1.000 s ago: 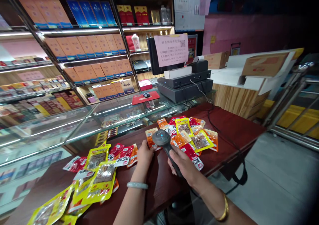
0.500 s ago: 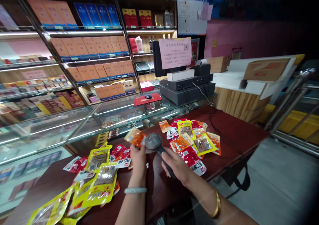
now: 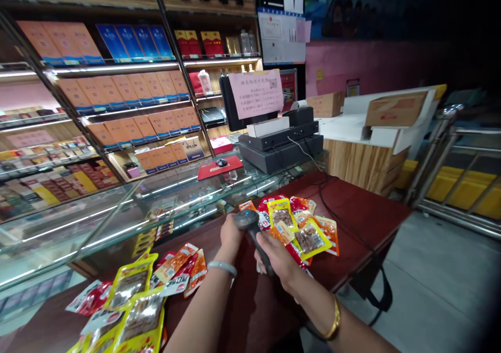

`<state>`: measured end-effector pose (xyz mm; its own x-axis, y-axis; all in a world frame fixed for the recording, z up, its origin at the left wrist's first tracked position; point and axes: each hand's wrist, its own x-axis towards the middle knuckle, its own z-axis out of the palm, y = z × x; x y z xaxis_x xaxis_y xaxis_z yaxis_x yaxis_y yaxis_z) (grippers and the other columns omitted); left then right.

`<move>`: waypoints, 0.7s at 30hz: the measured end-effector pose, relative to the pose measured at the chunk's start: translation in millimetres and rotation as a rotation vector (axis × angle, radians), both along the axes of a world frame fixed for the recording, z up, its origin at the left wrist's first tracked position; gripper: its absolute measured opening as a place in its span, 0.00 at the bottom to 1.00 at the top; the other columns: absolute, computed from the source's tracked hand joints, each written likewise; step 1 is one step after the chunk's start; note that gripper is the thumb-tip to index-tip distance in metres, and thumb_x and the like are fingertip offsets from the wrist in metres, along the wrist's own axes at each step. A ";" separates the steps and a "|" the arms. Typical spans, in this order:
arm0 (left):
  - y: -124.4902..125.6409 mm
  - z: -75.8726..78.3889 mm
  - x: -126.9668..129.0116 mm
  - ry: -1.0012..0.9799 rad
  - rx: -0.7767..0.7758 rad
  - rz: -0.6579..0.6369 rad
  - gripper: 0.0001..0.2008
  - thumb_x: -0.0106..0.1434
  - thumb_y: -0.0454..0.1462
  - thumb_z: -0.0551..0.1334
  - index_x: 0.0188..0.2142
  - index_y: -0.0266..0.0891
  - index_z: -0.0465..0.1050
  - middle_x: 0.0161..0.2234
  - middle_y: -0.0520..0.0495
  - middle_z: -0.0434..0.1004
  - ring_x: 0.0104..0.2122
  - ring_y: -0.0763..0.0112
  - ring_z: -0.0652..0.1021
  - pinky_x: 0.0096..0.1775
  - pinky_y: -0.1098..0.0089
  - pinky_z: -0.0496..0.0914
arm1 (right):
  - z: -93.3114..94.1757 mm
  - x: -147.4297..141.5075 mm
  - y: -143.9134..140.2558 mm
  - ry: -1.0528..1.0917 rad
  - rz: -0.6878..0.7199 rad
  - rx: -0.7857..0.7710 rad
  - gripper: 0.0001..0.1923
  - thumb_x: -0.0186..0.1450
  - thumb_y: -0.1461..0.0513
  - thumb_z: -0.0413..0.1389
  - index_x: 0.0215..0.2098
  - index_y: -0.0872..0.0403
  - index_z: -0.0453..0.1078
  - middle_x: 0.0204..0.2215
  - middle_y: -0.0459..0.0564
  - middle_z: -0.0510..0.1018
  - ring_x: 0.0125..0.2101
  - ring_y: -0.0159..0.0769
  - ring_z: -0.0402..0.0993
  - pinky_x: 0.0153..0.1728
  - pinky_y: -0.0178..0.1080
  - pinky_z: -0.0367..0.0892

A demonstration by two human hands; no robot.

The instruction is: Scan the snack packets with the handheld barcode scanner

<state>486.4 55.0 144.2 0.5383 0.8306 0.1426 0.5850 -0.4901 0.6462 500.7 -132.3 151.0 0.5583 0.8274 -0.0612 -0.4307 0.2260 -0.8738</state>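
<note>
Orange packet (image 3: 178,263) moved leftward, right hand (image 3: 277,255) gripping scanner (image 3: 250,227), left hand (image 3: 230,234) alongside, grip unclear

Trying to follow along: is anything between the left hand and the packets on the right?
Yes, the scanner in the right hand: its head shows between the left hand and those packets.

A shop, with stocked shelves (image 3: 133,102) and glass display counter (image 3: 117,212).
</note>
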 end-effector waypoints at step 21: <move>41.8 -19.4 37.4 -0.011 -0.134 0.072 0.09 0.57 0.38 0.66 0.30 0.40 0.66 0.29 0.45 0.78 0.32 0.65 0.79 0.34 0.69 0.67 | -1.3 38.6 -2.9 0.099 -0.134 0.007 0.35 0.49 0.32 0.64 0.33 0.50 0.63 0.13 0.35 0.65 0.12 0.24 0.56 0.15 0.30 0.51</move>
